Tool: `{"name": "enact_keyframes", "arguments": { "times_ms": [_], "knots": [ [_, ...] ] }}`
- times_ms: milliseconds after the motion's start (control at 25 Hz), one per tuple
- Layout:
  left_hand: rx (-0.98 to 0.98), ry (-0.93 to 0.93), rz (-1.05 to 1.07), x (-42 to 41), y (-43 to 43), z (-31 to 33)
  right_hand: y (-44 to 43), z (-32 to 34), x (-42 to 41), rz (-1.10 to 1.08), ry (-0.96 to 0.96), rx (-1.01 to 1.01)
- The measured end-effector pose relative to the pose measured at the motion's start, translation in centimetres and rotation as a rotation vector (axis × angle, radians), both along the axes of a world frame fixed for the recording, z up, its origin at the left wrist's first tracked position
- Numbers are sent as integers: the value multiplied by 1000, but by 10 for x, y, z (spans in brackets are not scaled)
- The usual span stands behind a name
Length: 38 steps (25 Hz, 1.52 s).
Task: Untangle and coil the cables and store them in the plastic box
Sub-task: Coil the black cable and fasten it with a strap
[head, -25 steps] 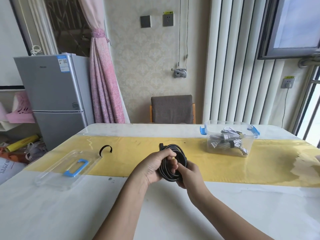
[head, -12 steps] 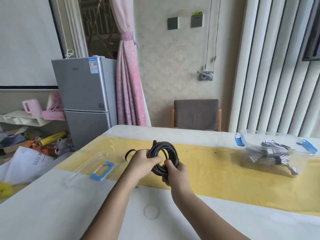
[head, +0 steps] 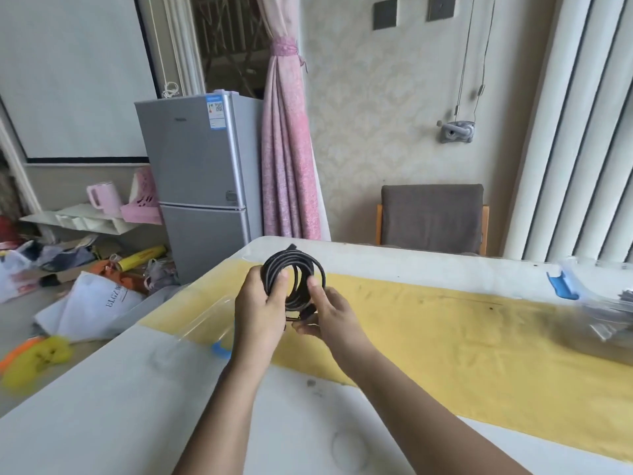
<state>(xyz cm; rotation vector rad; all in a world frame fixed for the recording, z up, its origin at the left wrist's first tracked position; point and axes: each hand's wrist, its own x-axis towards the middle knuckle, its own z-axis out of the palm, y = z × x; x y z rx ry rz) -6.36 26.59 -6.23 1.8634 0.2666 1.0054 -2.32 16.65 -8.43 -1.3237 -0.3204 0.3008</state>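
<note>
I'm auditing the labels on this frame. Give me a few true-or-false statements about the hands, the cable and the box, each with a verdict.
1. The left hand and the right hand both hold the black cable coil above the table. True.
2. The coil already lies inside the plastic box. False: it is in the hands. The box stands at the right edge of the view, with other cables in it.
3. The clear lid is off the box and lies on the table behind the left hand. True.
4. The grey fridge stands to the right of the pink curtain. False: it stands to the curtain's left.
</note>
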Motion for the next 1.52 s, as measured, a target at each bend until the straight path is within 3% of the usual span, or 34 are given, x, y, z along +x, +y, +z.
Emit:
{"name": "enact_keyframes", "arguments": {
  "times_ms": [80, 160, 240, 440, 560, 680, 840, 1000, 1200, 1320, 1520],
  "knots": [
    [38, -33, 92, -6, 15, -2, 3, -10, 22, -72, -116, -194],
    [42, -33, 137, -7, 24, -6, 8, -24, 46, -156, -290, -555],
    [51, -13, 145, -6, 27, -9, 17, -37, 62, -101, -400, -798],
    [-50, 62, 131, -6, 26, -14, 31, -45, 71, -24, -505, -893],
    [-95, 71, 111, -11, 24, -12, 18, -42, 60, -13, -514, -839],
    [-159, 72, 2, -13, 17, -10, -14, -27, 47, 6, -360, -670],
    [-79, 141, -166, -13, 0, -11, -74, 2, 30, -19, -222, -672],
    [-34, 196, -293, -15, -15, -10, -119, 34, 8, -57, -84, -494],
    [-49, 269, -350, -20, -34, -7, -131, 73, -15, 10, -245, -241],
    [-124, 267, -385, -20, -39, -6, -127, 74, -20, 108, -374, -345],
    [-168, 297, -410, -14, -43, -14, -123, 59, -17, -17, -463, -532]
  ]
}}
